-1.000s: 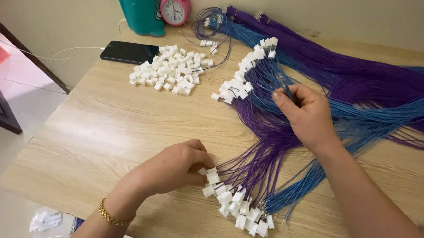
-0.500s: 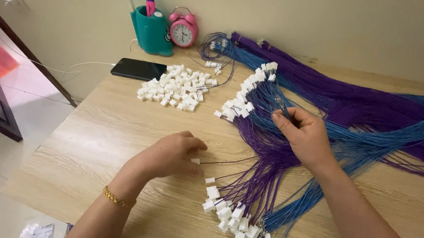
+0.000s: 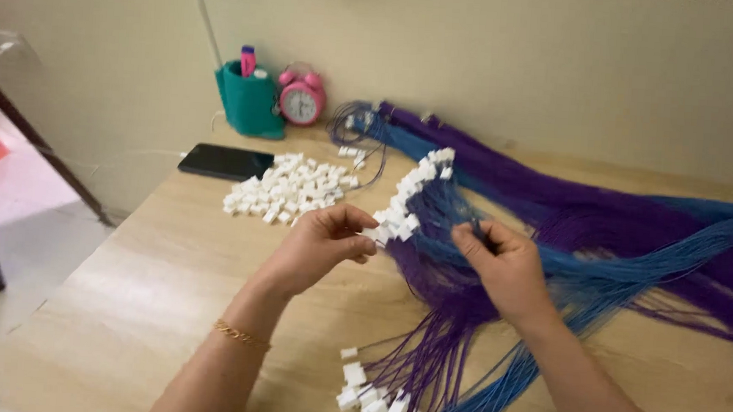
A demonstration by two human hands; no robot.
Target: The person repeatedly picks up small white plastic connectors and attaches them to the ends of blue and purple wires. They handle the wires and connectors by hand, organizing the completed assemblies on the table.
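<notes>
Two hands are working over a wooden tabletop [image 3: 123,301]. The left hand [image 3: 322,246] is pinching one small white plastic connector [image 3: 371,233] between thumb and fingers, closed on it, just beside a row of like connectors at the wire ends. The right hand [image 3: 502,269] is closing its fingers on a thin wire [image 3: 467,229] picked from the bundle, thumb pressing against the forefinger.

Two colours of wire are lying across the tabletop in long sweeps: purple wires [image 3: 553,200] and blue wires [image 3: 678,242], too many to count, crossing under the right hand. A second cluster of connector-tipped ends [image 3: 376,397] is resting near the front edge.

Behind the left hand one loose heap of white connectors [image 3: 291,189] is sitting, dozens strong. Beside the heap one black phone [image 3: 225,162] is lying flat. Against the wall one teal pen holder [image 3: 250,101] is standing, and one pink alarm clock [image 3: 301,100] is touching its side. One gold bracelet [image 3: 240,336] is circling the left wrist.
</notes>
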